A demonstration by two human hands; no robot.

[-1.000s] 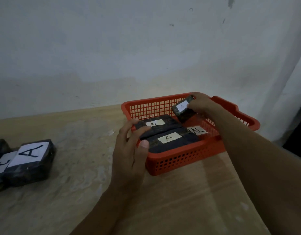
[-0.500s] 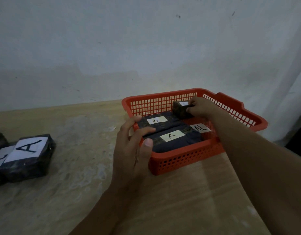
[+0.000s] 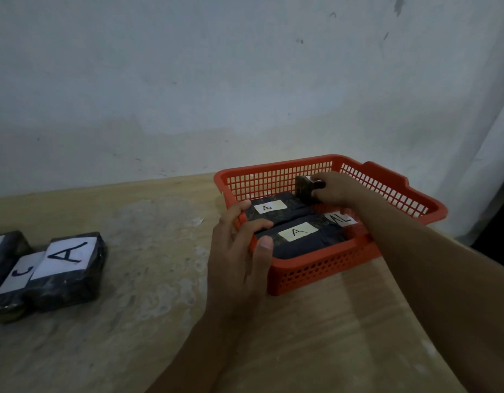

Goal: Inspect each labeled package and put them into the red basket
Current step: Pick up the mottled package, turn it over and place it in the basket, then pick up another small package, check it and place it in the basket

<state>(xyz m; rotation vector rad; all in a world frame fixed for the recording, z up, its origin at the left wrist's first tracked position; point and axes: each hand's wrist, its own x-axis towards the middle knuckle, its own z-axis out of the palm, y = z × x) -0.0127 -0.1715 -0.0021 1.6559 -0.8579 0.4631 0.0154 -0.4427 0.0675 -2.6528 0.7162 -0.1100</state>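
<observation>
Red basket now takes the small package, lowered from tilted in the air to standing on edge at the back, right hand still pinching it, left hand gripping the near corner; judged nearly placed, with labelled packages waiting on the counter.

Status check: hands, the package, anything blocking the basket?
Right hand grips small package, low inside red basket. Left hand holds the near-left rim. Nothing blocking.
</observation>
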